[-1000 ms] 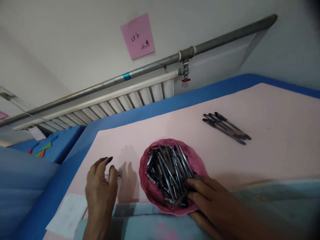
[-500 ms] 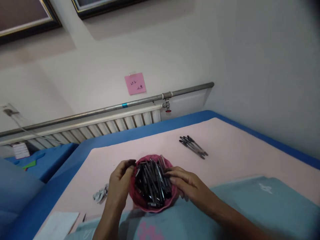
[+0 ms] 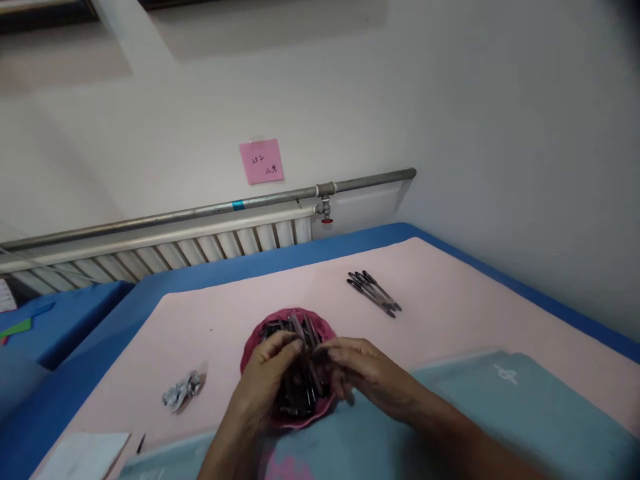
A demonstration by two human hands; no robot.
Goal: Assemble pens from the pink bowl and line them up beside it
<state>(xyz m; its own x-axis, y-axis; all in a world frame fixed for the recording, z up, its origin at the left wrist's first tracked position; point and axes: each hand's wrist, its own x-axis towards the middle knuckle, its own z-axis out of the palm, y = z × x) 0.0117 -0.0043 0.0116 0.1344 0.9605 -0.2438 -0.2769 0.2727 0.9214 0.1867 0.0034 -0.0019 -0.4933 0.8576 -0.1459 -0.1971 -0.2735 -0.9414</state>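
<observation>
A round pink-red basket full of black and clear pens stands on the pink sheet, close in front of me. Over it, my left hand is closed in a pinch, thumb against the fingers. My right hand comes in from the other side, its thumb and fingers pressed together at the pens. Dark shapes show at the fingertips, but blur hides what they hold, if anything. Beyond the basket, to the right, several black-capped pens lie side by side in a small bundle.
A crumpled silvery wrapper lies left of the basket. White paper and a small dark object are at the near left. Teal cloth covers the front edge. A radiator and pipe run along the wall behind.
Both hands have moved from the basket's sides inward over the pens, the left hand most, and their fingertips are now close together. The view has shifted slightly. The pen bundle stays put.
</observation>
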